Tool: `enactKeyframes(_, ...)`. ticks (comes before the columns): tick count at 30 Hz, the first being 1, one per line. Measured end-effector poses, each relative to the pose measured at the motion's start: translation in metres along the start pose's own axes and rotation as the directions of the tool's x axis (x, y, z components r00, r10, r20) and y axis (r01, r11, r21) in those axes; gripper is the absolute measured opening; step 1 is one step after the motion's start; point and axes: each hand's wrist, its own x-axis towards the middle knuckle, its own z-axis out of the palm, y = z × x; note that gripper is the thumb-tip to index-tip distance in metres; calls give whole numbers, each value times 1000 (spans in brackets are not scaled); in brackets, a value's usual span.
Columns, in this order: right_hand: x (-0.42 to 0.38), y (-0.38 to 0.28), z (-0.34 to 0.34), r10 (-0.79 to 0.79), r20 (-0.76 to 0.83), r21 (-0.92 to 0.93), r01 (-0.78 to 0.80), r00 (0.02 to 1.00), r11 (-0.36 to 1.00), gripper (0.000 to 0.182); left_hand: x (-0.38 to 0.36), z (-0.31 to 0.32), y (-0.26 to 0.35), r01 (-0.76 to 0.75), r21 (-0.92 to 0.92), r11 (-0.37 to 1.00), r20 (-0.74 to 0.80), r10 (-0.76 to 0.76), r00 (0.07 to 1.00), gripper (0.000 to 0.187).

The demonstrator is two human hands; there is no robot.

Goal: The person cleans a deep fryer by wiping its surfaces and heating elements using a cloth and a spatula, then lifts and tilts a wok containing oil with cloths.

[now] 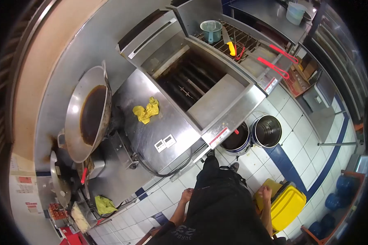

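Both hands hang loosely curled and empty, left hand point(187, 194) beside the apron, right hand point(265, 192) touching the yellow bin point(288, 204) at five o'clock, where a careless knock could probably tip it.

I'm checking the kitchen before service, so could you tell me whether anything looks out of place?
A crumpled yellow cloth lies loose on the steel counter beside the open fryer well. The wok sits tilted with dark liquid inside.
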Motion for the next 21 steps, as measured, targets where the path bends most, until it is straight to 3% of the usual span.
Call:
enactKeyframes(2, -7, 21, -3, 96, 31, -132, -91, 995, 987, 18, 17, -2, -11, -54, 139, 989, -4, 55, 998, 35)
enactKeyframes(4, -42, 41, 14, 96, -72, -52, -99, 993, 994, 18, 47, -14, -17, -24, 11, 1000, 93, 23, 995, 36)
enactKeyframes(5, -29, 92, -11, 110, -70, -279, -126, 991, 952, 20, 49, -19, -24, 37, -70, 997, 178, -24, 984, 37)
enactKeyframes(6, -87, -8, 44, 265, -174, -288, -306, 948, 907, 21, 53, -20, -31, 48, -86, 995, 191, -31, 981, 37)
enactKeyframes(8, -103, -30, 64, 338, -211, -327, -392, 917, 860, 21, 59, -28, -37, 47, -63, 997, 271, -29, 962, 36)
enactKeyframes(9, -109, -24, 69, 343, -253, -332, -414, 905, 848, 21, 61, -42, -29, -297, 210, 932, 327, 219, 919, 37)
enactKeyframes(10, -116, -21, 74, 347, -295, -335, -437, 890, 835, 22, 66, -41, -41, -293, 204, 934, 346, 211, 914, 37)
enactKeyframes(11, -125, -16, 76, 347, -269, -176, -400, 898, 899, 25, 66, -36, -52, -265, 254, 930, 392, 151, 908, 38)
enactKeyframes(13, -135, -27, 89, 368, -270, -201, -425, 890, 882, 24, 65, -36, -68, -231, 302, 925, 452, 74, 889, 39)
enactKeyframes(16, -145, -49, 105, 400, -247, -245, -456, 883, 856, 25, 55, -45, -62, -194, 236, 952, 576, 24, 817, 44)
enactKeyframes(17, -147, -51, 111, 416, -250, -244, -473, 874, 847, 26, 48, -50, -51, 69, 51, 996, 566, -86, 820, 37)
enactKeyframes(18, -148, -55, 115, 427, -255, -238, -484, 868, 842, 26, 39, -64, -22, 322, -144, 936, 549, -195, 813, 31)
enactKeyframes(21, -150, -62, 127, 458, -263, -232, -516, 849, 824, 28, 36, -79, 3, 412, -186, 892, 533, -260, 805, 31)
